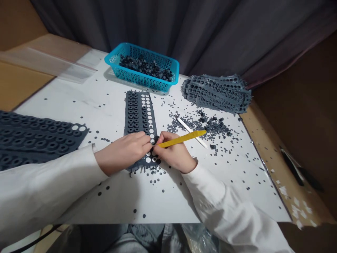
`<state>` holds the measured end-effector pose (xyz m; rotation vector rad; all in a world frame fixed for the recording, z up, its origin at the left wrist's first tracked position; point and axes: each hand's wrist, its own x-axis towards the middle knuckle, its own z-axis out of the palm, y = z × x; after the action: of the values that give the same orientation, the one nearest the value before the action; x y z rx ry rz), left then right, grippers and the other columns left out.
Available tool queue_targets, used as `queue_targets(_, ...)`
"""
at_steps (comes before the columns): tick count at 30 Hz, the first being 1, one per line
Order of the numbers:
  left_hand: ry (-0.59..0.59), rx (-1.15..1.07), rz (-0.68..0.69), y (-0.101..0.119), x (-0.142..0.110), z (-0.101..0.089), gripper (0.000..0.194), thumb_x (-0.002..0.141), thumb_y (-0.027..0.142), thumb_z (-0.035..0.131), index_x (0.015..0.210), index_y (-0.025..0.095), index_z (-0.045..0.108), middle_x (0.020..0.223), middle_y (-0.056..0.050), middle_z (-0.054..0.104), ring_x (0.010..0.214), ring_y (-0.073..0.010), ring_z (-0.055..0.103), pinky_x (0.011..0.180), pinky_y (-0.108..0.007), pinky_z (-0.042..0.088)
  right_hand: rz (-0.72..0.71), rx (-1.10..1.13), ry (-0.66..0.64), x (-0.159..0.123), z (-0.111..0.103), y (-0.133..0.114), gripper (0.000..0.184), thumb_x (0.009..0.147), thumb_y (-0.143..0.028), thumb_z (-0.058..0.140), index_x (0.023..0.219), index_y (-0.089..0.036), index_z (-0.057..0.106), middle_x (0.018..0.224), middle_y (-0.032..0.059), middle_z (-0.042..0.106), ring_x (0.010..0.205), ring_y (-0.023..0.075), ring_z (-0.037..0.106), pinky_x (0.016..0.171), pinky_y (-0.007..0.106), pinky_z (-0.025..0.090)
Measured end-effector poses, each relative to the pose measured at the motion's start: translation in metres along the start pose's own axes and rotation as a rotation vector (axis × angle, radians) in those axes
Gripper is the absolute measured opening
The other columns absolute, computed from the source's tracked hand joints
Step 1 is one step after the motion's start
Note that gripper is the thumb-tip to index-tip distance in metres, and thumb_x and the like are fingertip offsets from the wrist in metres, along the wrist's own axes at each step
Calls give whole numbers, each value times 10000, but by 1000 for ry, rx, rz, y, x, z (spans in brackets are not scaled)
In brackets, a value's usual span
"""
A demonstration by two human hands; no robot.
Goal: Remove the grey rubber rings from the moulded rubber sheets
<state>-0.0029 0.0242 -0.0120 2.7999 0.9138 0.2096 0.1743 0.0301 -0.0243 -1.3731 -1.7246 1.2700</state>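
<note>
A dark grey rubber sheet [135,117] of moulded rings lies flat on the white table; white table shows through round holes along its right side. My left hand [131,151] rests across the sheet's lower part, fingers pinched near those holes; whatever is between the fingertips is hidden. Close beside it, my right hand [175,153] grips a slim yellow tool [188,136], one end pointing up to the right. The other end runs in among my fingers at the sheet, and its tip cannot be made out. The fingertips of both hands nearly meet.
A blue basket [142,79] of small black rubber pieces stands at the back. Stacked sheets [217,93] lie back right, more sheets [34,138] at left. A white stick [192,131] crosses scattered dark scraps [217,126]. Clear plastic [52,63] lies at back left.
</note>
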Motion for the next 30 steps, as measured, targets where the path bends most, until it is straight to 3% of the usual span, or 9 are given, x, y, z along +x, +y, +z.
queue_targets(3, -15, 24, 18, -4, 2, 2, 239, 869, 85, 367, 796, 131, 590, 805, -97, 571, 777, -225, 492, 716, -341, 402, 34, -1, -13, 0, -2, 0, 131, 616, -139, 561, 585, -187, 443, 528, -49, 492, 508, 91, 443, 487, 201, 346)
queue_targets(8, 80, -280, -120, -13, 4, 7, 227, 901, 217, 381, 842, 149, 589, 840, -69, 595, 808, -186, 532, 736, -289, 419, 35, 0, -18, 0, -3, -1, 136, 630, -153, 571, 592, -187, 445, 513, -51, 499, 490, 89, 456, 473, 199, 352)
queue_targets(13, 356, -316, -362, -18, 2, -18, 183, 871, 262, 446, 845, 167, 601, 843, -37, 614, 771, -165, 544, 713, -264, 402, 62, 40, -34, -1, -1, 0, 149, 624, -132, 574, 588, -184, 439, 505, -48, 518, 457, 79, 458, 446, 193, 351)
queue_targets(15, 403, -369, -473, -19, 2, -28, 179, 845, 303, 496, 827, 174, 620, 817, -26, 625, 714, -156, 535, 665, -260, 394, 77, 75, -46, -1, -1, 1, 149, 623, -119, 568, 591, -182, 437, 507, -47, 530, 445, 74, 464, 437, 188, 355)
queue_targets(20, 305, -993, -699, -19, 2, -23, 223, 767, 384, 601, 820, 175, 661, 770, -28, 653, 669, -145, 541, 588, -238, 402, 127, 249, -73, 0, -4, 5, 173, 635, -161, 616, 614, -183, 445, 497, -47, 553, 393, 72, 476, 390, 182, 374)
queue_targets(24, 239, -1522, -790, -18, 1, -13, 231, 762, 337, 632, 905, 158, 666, 777, -56, 662, 600, -95, 504, 534, -194, 377, 146, 415, -14, 0, -7, 5, 235, 630, -270, 697, 662, -182, 482, 514, -47, 570, 387, 73, 491, 386, 187, 410)
queue_targets(30, 224, -1882, -809, -17, 0, -13, 165, 779, 214, 623, 892, 103, 668, 770, -81, 647, 501, -28, 383, 468, -136, 340, 102, 418, 37, 0, -5, 5, 220, 607, -292, 741, 706, -178, 581, 583, -18, 609, 441, 85, 526, 436, 211, 458)
